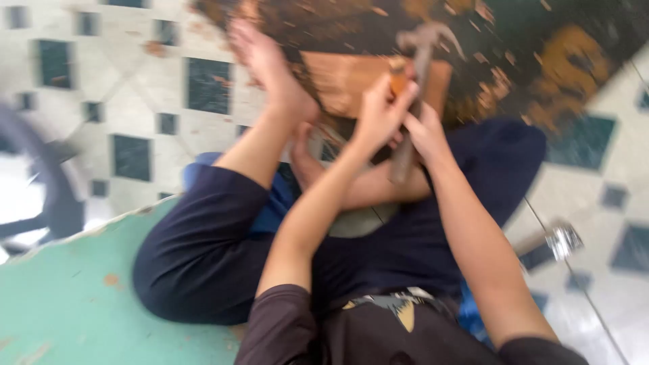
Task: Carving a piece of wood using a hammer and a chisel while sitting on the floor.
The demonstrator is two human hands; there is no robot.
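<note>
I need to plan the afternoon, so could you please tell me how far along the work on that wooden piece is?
Done: wood chips already litter the dark mat, so some cutting has happened. In hand: the left hand holds an orange-handled tool on the wooden block, the right hand grips a claw hammer, and a bare foot is beside the block. What is left is too blurred to judge.
</note>
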